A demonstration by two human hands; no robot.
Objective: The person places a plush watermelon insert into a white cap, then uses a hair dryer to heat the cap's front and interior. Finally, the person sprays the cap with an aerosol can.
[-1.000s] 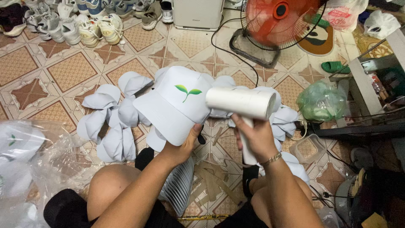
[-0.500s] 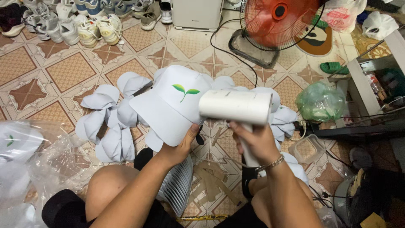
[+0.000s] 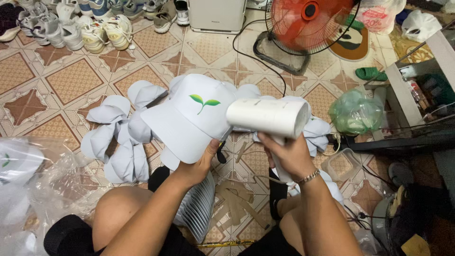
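Left hand [image 3: 201, 163] clamped on the brim of white cap [image 3: 189, 116], fingers hidden underneath. Right of the cap, right hand [image 3: 286, 156] wrapped around the handle of white hair dryer [image 3: 265, 117], handle mostly covered. Loose caps [image 3: 118, 137] behind cap, partly hidden.

Patterned tile floor [image 3: 71, 80], loose white caps [image 3: 118, 137] heaped on it, row of sneakers [image 3: 76, 28] at far edge, red standing fan [image 3: 308, 28], green plastic bag [image 3: 355, 111], clear plastic bag [image 3: 42, 185], green sandal [image 3: 372, 73]
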